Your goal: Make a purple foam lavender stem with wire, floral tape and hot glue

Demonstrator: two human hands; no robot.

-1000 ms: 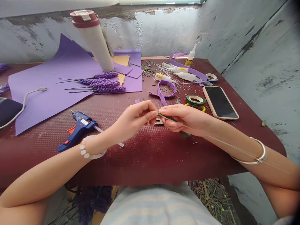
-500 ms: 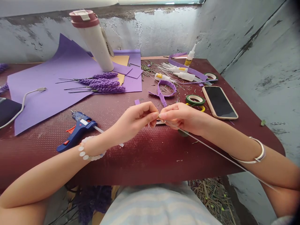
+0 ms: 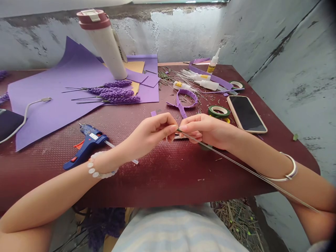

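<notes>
My left hand [image 3: 157, 130] and my right hand [image 3: 207, 126] meet over the middle of the table, each in a pinch, fingertips almost touching. Between them runs a pair of thin pale wires [image 3: 249, 163], which slants down past my right forearm to the right. A small dark green bit, perhaps tape, shows on the wires at the fingertips. Behind my hands lies a purple strip bent into a loop [image 3: 181, 105]. Below my right fingers, part of a metal tool [image 3: 181, 137] shows; the rest is hidden. A roll of green tape [image 3: 218, 111] rests just beyond my right wrist.
A blue glue gun [image 3: 90, 141] lies left of my left forearm. Purple sheets [image 3: 49, 105] bear purple flower stems [image 3: 118, 95] and a tall tumbler [image 3: 105, 45]. Glue bottles [image 3: 183, 86] and loose wires are at the back; a phone [image 3: 247, 113] lies right.
The dark green bit now shows between my fingertips. Two wire strands stand out more plainly, their far end slightly further right. Both hands have barely moved.
</notes>
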